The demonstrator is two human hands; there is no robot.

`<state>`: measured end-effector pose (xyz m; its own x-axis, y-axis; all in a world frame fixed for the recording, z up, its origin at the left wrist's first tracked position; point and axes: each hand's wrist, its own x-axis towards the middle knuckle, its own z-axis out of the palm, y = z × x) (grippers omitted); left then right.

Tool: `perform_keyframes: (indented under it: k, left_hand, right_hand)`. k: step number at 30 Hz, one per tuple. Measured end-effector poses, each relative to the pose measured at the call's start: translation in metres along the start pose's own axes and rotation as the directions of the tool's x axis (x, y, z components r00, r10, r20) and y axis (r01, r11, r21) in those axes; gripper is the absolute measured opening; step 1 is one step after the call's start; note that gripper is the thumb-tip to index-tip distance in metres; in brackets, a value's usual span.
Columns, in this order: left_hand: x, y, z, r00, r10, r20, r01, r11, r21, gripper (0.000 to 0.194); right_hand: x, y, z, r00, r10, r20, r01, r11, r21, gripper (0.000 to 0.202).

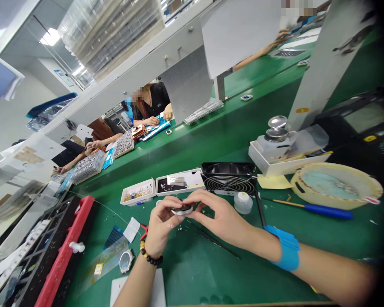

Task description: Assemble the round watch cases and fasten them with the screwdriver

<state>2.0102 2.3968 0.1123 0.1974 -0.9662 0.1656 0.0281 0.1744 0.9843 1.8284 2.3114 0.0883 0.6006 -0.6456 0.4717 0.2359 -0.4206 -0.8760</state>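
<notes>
Above the green bench, both hands meet on a small round watch case (183, 209) with a silver rim and a dark upper side. My left hand (162, 219), with a dark beaded bracelet at the wrist, pinches its left side between thumb and fingers. The fingertips of my right hand (219, 217) grip the opposite side; a blue band (283, 247) wraps that wrist. The inside of the case is mostly hidden by fingers. Below and left lies another round watch case (126, 261), near a small yellow-and-white piece (98, 269). Thin black tweezers (214, 241) appear to lie under my right hand.
Behind the hands stand two white boxes of small parts (138, 192) (179, 181), a black fan (229, 179) and a small white jar (242, 203). At right are a blue-handled tool (328, 211) and a round yellowish dish (297, 187). A red-edged black rack (65, 251) borders the left. Co-workers sit across.
</notes>
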Motion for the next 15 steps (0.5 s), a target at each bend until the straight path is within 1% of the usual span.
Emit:
perform_keyframes:
  k: [7, 12, 13, 15]
  left_hand:
    - [0.0010, -0.0049, -0.0051, 0.999, 0.029, 0.016, -0.030, 0.999, 0.034, 0.016]
    - [0.0032, -0.0083, -0.0073, 0.993, 0.098, 0.062, -0.100, 0.994, 0.035, 0.019]
    - [0.0031, -0.0083, -0.0070, 0.993, 0.100, 0.068, -0.102, 0.994, 0.025, 0.020]
    - [0.0025, -0.0070, -0.0055, 0.997, 0.059, 0.052, -0.059, 0.998, -0.008, 0.020]
  right_hand:
    - [0.0015, 0.0006, 0.0001, 1.000, -0.009, -0.002, 0.009, 1.000, -0.007, 0.022]
    - [0.0008, -0.0003, 0.0001, 1.000, -0.008, 0.003, 0.008, 1.000, -0.002, 0.020]
    - [0.0003, -0.0004, 0.0001, 1.000, -0.004, 0.005, 0.004, 1.000, 0.000, 0.020]
    - [-0.0006, -0.0005, 0.0006, 1.000, 0.014, 0.012, -0.014, 1.000, -0.003, 0.019]
